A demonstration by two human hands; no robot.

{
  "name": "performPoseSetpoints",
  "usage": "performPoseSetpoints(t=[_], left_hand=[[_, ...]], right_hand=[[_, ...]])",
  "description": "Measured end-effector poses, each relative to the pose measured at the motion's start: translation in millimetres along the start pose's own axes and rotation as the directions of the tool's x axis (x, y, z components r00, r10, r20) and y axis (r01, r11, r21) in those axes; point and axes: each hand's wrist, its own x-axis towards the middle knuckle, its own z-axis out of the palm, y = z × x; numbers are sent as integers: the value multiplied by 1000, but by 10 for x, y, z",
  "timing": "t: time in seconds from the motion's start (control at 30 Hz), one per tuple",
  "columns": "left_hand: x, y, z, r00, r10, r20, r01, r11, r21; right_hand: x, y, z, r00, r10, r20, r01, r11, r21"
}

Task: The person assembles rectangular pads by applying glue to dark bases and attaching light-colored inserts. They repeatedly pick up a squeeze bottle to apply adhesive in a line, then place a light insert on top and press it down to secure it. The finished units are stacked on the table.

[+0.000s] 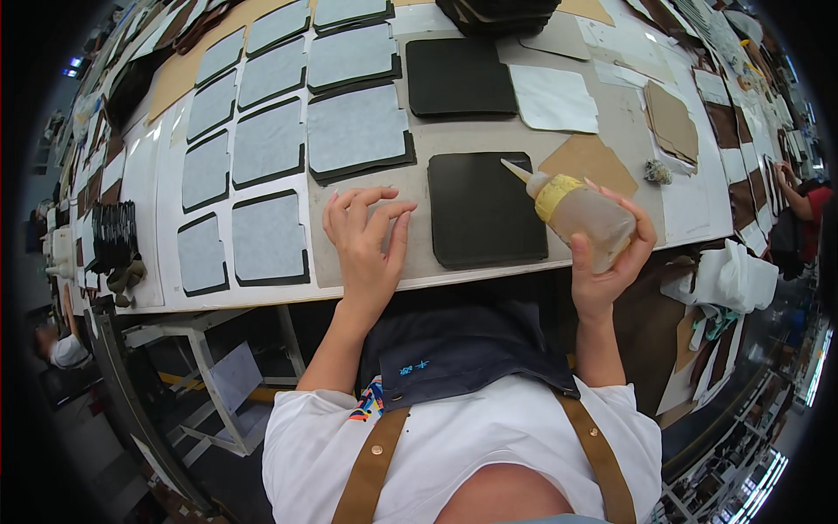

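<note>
My right hand [621,249] is wrapped around a translucent squeeze bottle [587,220] with yellow tape near its neck. The bottle tilts left, its pointed nozzle above a stack of black rectangular leather pieces [485,214] at the table's front edge. Left of that stack, my left hand [365,236] hovers with fingers curved and apart, holding nothing. Beyond it lie rows of black pieces topped with light grey-blue sheets [356,131].
Behind the near stack sit another black stack [460,79] and a white sheet [553,98]. Brown card [590,164] lies partly behind the bottle. Black pieces stand bundled [113,236] at far left. A white plastic bag [729,275] hangs at right; other people are at both sides.
</note>
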Motion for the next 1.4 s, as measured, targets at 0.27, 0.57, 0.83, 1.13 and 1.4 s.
performPoseSetpoints(t=[0.27, 0.57, 0.83, 1.13, 1.4], left_hand=[[4, 8, -4, 1000, -3, -12, 3, 1000, -7], [0, 0, -10, 1000, -11, -20, 11, 1000, -12], [-12, -15, -9, 999, -21, -40, 20, 999, -31], [2, -21, 1, 999, -37, -38, 35, 998, -49], [-11, -36, 6, 998, -48, -29, 47, 998, -51]], right_hand=[[21, -16, 235, 996, -67, 65, 63, 996, 69], [87, -77, 494, 978, -131, 163, 113, 987, 114], [442, -86, 386, 960, 215, 180, -269, 883, 385], [723, 183, 331, 916, 241, 320, -353, 864, 358], [748, 214, 314, 905, 217, 366, -346, 875, 339]])
